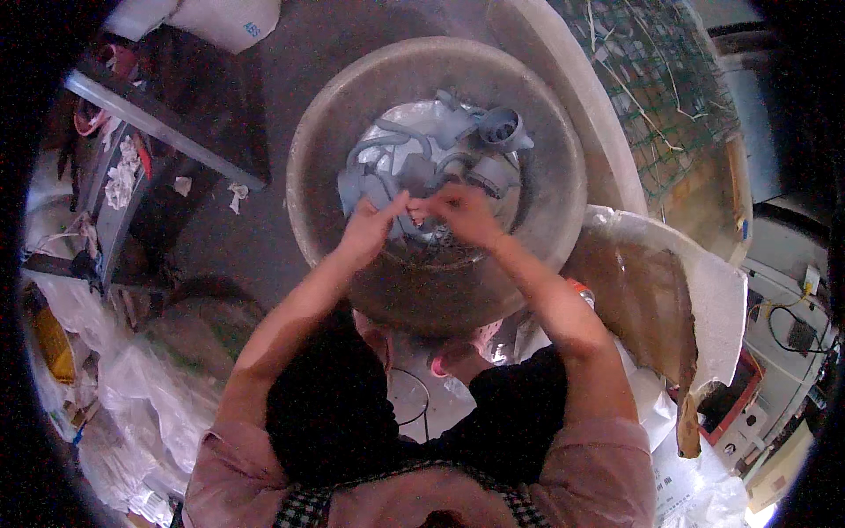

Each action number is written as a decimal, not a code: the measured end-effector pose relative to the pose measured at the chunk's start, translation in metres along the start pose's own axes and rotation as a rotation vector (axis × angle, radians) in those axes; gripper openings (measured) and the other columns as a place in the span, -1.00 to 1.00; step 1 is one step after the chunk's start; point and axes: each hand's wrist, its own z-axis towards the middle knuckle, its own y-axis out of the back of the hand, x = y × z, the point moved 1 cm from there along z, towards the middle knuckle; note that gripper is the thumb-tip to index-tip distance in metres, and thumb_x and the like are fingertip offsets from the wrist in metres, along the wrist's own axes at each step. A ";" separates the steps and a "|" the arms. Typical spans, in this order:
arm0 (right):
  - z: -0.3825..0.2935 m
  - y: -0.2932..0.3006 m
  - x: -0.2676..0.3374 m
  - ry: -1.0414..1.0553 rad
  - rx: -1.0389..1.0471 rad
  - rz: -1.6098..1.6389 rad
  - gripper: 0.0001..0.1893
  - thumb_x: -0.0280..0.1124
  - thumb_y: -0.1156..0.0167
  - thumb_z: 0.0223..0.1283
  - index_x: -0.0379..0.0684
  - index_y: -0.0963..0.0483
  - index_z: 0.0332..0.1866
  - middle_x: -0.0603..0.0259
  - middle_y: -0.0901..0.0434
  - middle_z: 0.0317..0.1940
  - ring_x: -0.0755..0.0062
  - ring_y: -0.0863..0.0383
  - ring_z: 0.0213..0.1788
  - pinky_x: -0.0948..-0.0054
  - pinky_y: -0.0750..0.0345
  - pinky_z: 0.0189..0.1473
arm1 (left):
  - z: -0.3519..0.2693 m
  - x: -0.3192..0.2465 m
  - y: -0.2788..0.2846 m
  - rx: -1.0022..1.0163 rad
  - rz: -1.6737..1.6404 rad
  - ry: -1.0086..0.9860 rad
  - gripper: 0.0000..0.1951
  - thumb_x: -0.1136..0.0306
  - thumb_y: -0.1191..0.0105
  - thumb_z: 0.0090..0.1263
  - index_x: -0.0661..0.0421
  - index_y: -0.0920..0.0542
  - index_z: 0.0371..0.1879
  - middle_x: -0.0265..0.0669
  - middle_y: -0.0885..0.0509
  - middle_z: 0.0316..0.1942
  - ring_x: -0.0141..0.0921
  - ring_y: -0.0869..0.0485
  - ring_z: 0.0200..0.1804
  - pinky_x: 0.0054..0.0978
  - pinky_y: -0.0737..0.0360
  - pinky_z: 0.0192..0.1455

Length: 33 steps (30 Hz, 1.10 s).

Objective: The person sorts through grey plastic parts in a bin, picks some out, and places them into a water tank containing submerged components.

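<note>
A large round tub (436,297) stands before me, with grey plastic parts (416,171) piled in its bottom. Among them are a round cup-shaped part (502,129) and a curved tube (396,132). My left hand (371,228) is over the near left of the pile, thumb and finger pinched at a small thing too blurred to name. Close against its fingertips is my right hand (465,211), fingers curled and blurred; whether it holds a piece cannot be made out.
Right of the tub are a big container under green netting (650,99) and a broken-edged pale container (634,264). A metal frame (165,132) stands at the left, above clear plastic sheeting (145,396). A white sack (231,23) lies at the top left.
</note>
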 end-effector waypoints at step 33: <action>0.009 -0.018 -0.014 0.073 -0.125 -0.019 -0.44 -0.27 -0.30 -0.22 -0.26 -0.40 0.00 0.00 -0.50 -0.06 0.06 -0.49 0.00 0.23 -0.42 0.05 | 0.025 -0.017 0.030 -0.254 -0.821 0.117 -0.89 0.51 -0.02 0.24 0.19 -0.38 -0.33 -0.32 -0.44 -0.52 -0.44 -0.46 -0.49 -0.55 -0.56 -0.40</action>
